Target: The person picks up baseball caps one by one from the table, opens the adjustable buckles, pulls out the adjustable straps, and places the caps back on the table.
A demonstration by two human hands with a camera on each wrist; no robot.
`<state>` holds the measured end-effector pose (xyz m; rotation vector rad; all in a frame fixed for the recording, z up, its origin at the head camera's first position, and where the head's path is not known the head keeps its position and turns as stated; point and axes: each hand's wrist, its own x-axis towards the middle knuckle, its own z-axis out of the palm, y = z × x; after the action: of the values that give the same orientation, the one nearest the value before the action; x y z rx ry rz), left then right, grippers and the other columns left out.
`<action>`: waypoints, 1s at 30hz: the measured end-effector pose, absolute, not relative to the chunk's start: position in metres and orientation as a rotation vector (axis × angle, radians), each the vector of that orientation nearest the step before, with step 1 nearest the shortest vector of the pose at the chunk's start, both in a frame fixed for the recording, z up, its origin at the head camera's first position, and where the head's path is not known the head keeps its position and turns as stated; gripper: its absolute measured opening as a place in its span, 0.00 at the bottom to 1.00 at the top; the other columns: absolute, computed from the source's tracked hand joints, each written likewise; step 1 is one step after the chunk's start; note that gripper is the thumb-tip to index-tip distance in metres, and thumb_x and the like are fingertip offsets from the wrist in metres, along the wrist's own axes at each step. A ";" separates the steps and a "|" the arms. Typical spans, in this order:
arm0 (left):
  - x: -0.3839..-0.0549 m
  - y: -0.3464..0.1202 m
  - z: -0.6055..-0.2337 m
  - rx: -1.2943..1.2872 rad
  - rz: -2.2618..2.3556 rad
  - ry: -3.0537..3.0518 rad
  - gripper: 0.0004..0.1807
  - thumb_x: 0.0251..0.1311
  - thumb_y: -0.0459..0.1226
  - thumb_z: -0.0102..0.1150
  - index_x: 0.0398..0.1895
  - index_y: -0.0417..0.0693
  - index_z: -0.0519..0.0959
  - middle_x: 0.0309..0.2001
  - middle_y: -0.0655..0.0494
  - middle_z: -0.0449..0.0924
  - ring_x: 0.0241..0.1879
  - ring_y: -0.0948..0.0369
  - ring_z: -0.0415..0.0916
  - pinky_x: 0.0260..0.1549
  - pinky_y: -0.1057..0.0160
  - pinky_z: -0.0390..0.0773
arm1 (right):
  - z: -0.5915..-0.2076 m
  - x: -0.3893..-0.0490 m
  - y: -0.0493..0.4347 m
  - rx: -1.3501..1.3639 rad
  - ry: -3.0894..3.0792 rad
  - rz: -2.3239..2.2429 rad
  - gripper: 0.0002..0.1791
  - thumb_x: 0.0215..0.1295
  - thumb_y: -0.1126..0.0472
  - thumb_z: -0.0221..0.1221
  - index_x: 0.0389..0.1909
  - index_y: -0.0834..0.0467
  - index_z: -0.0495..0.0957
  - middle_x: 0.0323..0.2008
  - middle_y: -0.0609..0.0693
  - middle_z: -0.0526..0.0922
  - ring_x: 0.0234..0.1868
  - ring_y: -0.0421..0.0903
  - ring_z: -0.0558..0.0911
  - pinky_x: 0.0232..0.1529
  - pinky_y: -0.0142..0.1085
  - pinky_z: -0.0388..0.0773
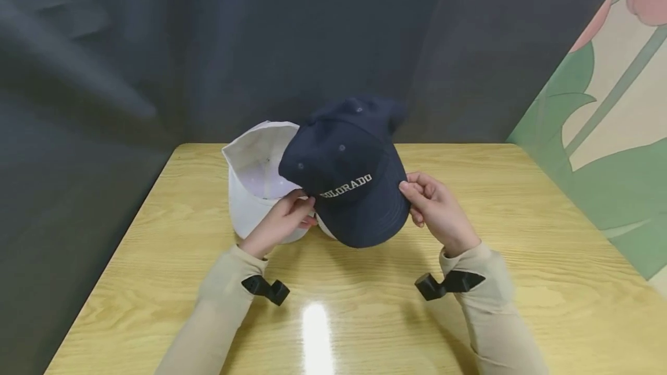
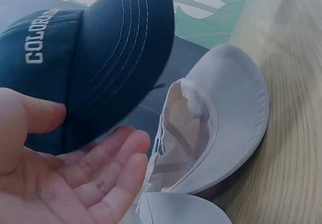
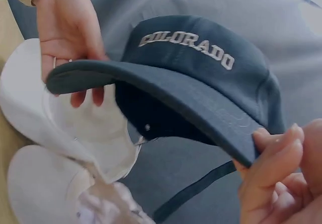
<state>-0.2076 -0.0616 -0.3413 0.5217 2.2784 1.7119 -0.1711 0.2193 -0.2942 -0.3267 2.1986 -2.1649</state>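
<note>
1. L grip (image 1: 281, 219): clamped on near L brim corner of navy cap (image 1: 354, 184), thumb above, fingers beneath. Opp. brim edge pinched by R grip (image 1: 436, 207).
2. Navy cap held b/w both grips, raised over bench (image 1: 365, 317), brim toward person, crown beyond; two-sided hold prob. used so twisting is prevented & weight shared.
3. White cap (image 1: 241, 207): laid open side up just beyond L grip; second white cap (image 3: 40, 183) mostly hidden under navy brim from head view. Closeness prob. meant for easy reach.

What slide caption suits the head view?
Left hand and right hand hold navy COLORADO baseball cap above wood-grain table.
</note>
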 end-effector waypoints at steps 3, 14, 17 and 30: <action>-0.207 -0.063 -0.343 0.563 1.688 2.292 0.22 0.71 0.40 0.40 0.59 0.32 0.64 0.48 0.34 0.75 0.42 0.50 0.80 0.46 0.57 0.79 | -0.299 -0.178 0.231 -0.278 2.082 -2.270 0.03 0.70 0.60 0.50 0.37 0.55 0.69 0.21 0.37 0.73 0.12 0.31 0.64 0.15 0.22 0.60; -0.208 -0.059 -0.346 0.638 1.535 2.403 0.19 0.68 0.39 0.46 0.52 0.31 0.72 0.47 0.39 0.77 0.45 0.49 0.78 0.38 0.67 0.75 | -0.310 -0.204 0.321 -0.248 1.692 -2.743 0.15 0.71 0.64 0.43 0.26 0.56 0.74 0.15 0.42 0.71 0.13 0.35 0.55 0.18 0.27 0.42; -0.209 -0.057 -0.348 0.619 1.504 2.439 0.18 0.68 0.39 0.46 0.51 0.34 0.73 0.45 0.40 0.78 0.43 0.49 0.78 0.36 0.68 0.74 | -0.315 -0.209 0.346 -0.205 1.599 -2.801 0.16 0.71 0.64 0.43 0.26 0.58 0.74 0.15 0.44 0.71 0.14 0.37 0.54 0.19 0.27 0.41; -0.208 -0.061 -0.357 0.657 1.313 2.530 0.16 0.67 0.42 0.47 0.49 0.41 0.76 0.47 0.46 0.77 0.41 0.58 0.75 0.43 0.61 0.74 | -0.371 -0.229 0.401 0.200 1.560 -2.634 0.15 0.73 0.61 0.39 0.27 0.54 0.68 0.17 0.42 0.68 0.15 0.33 0.58 0.20 0.23 0.48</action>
<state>-0.2078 -0.0611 -0.3566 0.6575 2.5298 1.3132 -0.2295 0.4012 -0.3712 0.1997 1.5599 -2.6337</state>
